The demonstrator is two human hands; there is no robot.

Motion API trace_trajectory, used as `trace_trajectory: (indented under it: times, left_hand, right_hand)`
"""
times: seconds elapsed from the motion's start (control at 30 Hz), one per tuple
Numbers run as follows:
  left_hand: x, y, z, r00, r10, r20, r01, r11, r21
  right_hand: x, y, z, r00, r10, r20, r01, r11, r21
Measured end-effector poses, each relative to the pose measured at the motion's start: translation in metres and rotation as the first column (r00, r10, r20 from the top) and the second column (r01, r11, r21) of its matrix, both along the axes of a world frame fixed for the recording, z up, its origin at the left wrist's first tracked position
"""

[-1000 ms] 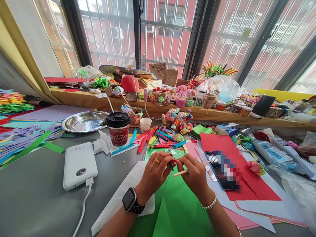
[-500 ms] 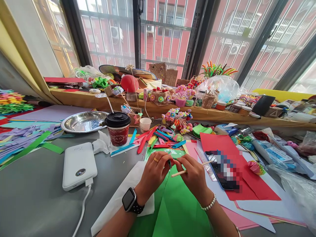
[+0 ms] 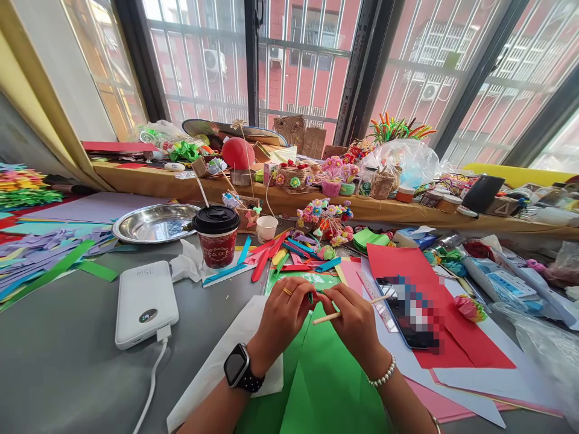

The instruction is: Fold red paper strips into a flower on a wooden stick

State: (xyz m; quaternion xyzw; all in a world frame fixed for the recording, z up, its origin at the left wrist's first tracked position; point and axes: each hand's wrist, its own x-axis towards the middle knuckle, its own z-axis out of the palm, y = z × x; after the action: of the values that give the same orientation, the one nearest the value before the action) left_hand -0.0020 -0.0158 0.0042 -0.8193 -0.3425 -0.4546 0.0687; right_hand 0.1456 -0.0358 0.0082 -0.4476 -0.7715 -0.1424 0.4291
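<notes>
My left hand (image 3: 284, 310) and my right hand (image 3: 353, 314) meet fingertip to fingertip over a green paper sheet (image 3: 332, 380). Pinched between them is a small dark green paper piece (image 3: 310, 297), mostly covered by the fingers. My right hand also holds a thin wooden stick (image 3: 326, 318), which passes between its fingers and points out to both sides. A white paper sheet (image 3: 217, 361) lies under my left wrist.
Left of the hands stand a white power bank (image 3: 147, 304) with a cable, a lidded coffee cup (image 3: 216, 241) and a metal plate (image 3: 154, 224). Coloured paper strips (image 3: 266, 256) lie beyond. On the right, a phone (image 3: 407, 319) rests on red paper (image 3: 474, 343) near a ruler (image 3: 377, 301).
Both hands stay almost in place, still pinching the green paper piece. The stick in my right hand has shifted only very slightly.
</notes>
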Motion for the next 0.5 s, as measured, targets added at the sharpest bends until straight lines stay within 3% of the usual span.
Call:
trace_trajectory:
  times: [0.37,0.5]
  left_hand:
    - [0.0012,0.002,-0.0018,0.997,-0.068,0.027,0.07,0.995,-0.072]
    - [0.0003,0.0003,0.0024,0.985,-0.106,0.137,0.133,0.97,-0.202]
  right_hand:
    - [-0.0001,0.0002,-0.0004,1.0,0.014,-0.014,-0.014,1.0,-0.008]
    - [0.0025,0.0001,0.0016,0.998,0.051,-0.021,-0.051,0.999,-0.017]
